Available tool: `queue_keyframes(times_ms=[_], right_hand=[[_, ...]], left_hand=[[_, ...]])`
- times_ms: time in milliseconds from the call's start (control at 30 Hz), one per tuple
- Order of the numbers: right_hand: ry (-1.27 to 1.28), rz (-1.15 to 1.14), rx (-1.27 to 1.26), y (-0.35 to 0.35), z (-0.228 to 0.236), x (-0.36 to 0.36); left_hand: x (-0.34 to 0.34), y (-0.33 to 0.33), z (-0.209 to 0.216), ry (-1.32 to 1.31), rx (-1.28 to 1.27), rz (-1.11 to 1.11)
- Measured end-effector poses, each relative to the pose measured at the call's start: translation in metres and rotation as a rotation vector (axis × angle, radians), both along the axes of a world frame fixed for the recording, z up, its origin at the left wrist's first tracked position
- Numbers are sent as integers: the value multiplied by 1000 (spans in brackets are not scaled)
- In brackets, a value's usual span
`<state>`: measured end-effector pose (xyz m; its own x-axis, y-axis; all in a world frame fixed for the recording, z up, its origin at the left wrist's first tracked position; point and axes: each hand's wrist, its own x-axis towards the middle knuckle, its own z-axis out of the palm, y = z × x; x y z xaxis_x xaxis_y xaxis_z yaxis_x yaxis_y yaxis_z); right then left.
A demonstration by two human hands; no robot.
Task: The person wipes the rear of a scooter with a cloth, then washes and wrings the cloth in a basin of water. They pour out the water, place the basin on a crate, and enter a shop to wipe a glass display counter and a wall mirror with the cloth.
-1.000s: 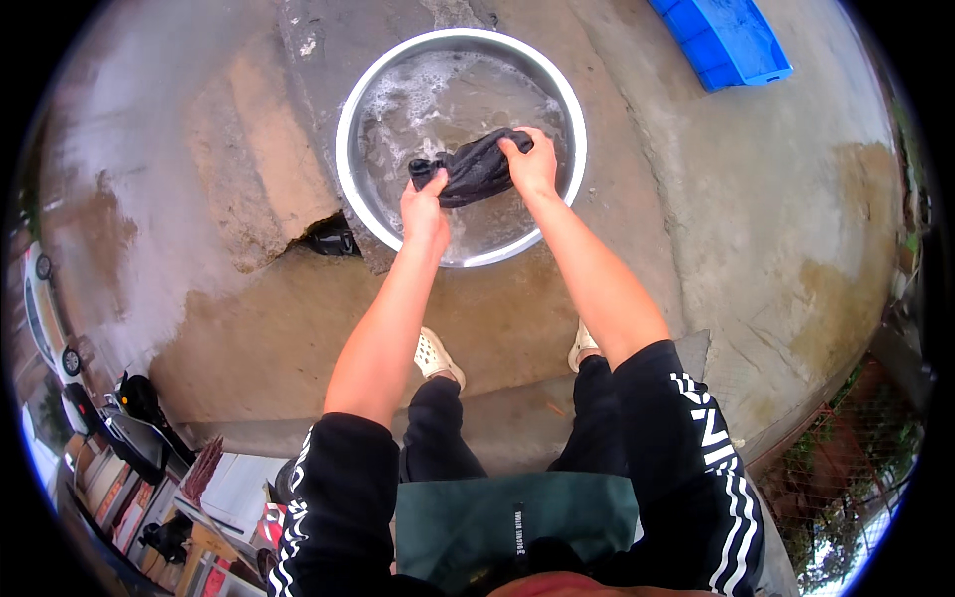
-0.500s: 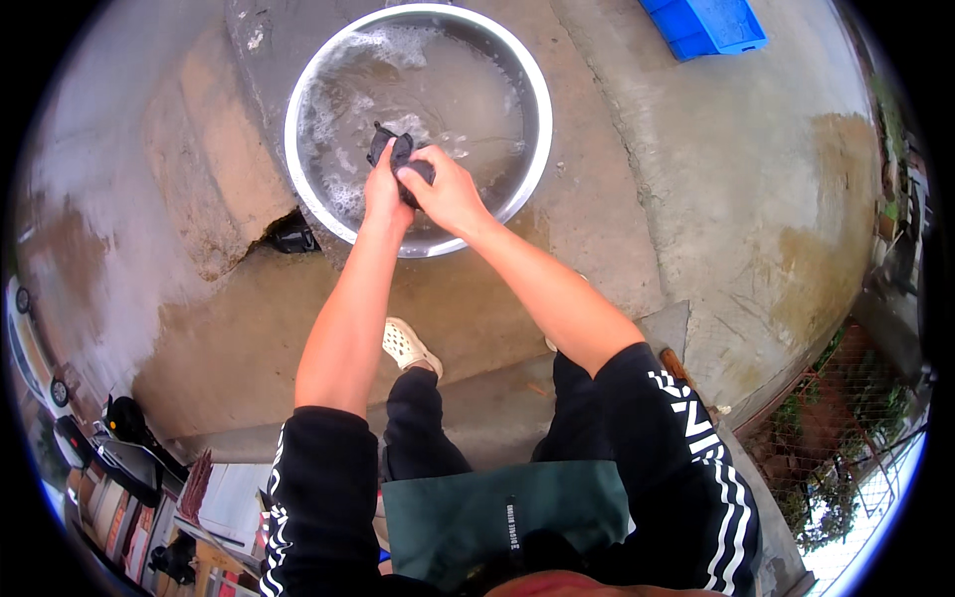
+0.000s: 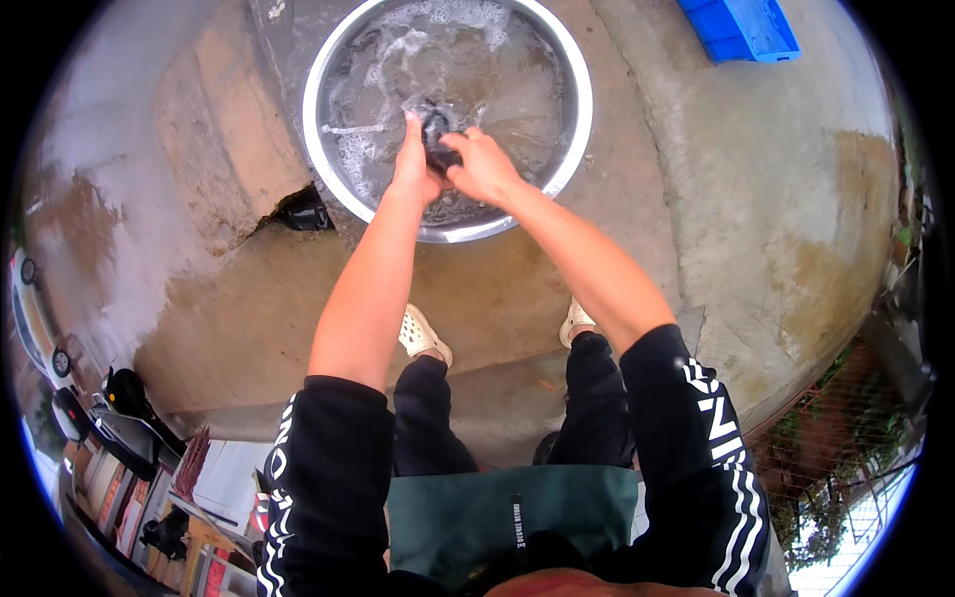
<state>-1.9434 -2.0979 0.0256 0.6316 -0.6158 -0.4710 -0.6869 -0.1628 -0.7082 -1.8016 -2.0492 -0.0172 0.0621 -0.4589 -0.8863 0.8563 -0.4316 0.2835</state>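
Note:
A wide round metal basin [image 3: 313, 111] of cloudy, foamy water [image 3: 487, 65] stands in front of me. Over its near half, at the water's surface, is a small dark wet cloth [image 3: 436, 129] whose exact kind I cannot make out. My left hand [image 3: 414, 167] is closed around its left side, thumb pointing away from me. From the right, the bent fingers of my right hand [image 3: 484, 167] press on the same cloth. Water splashes just beyond it, and the lower part of the cloth is hidden between my hands.
A blue plastic crate [image 3: 741, 28] lies at the far right on wet, cracked concrete. Left of the basin, a broken hole [image 3: 306, 211] opens in the ground. My feet in cream clogs [image 3: 426, 336] are below the basin. A scooter [image 3: 129, 423] stands at the lower left.
The cloth has gone from bunched up between both hands to lower at the water, where splashes now show. My right fingers have loosened and spread somewhat. The whole view has shifted slightly.

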Motion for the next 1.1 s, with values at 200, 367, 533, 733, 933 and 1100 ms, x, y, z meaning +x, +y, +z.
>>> queue_keyframes(times_ms=[200,367,533,733,933,1100], right_hand=[[0,-143,-44,-11,28,-20],[41,-484,-349,-48,-21,-22],[235,-312,42,-24,-55,-10],[-356,-184,-29,17,19,0],[4,-539,-284,-50,-37,-29],[267,-381,102,-26,-62,-4]], left_hand=[[0,21,25,-147,-121,148],[-12,34,37,-271,54,-97],[-31,12,5,81,-78,2],[6,31,-6,7,-45,203],[-19,38,41,-267,-2,81],[-27,22,-23,-7,-51,83]])
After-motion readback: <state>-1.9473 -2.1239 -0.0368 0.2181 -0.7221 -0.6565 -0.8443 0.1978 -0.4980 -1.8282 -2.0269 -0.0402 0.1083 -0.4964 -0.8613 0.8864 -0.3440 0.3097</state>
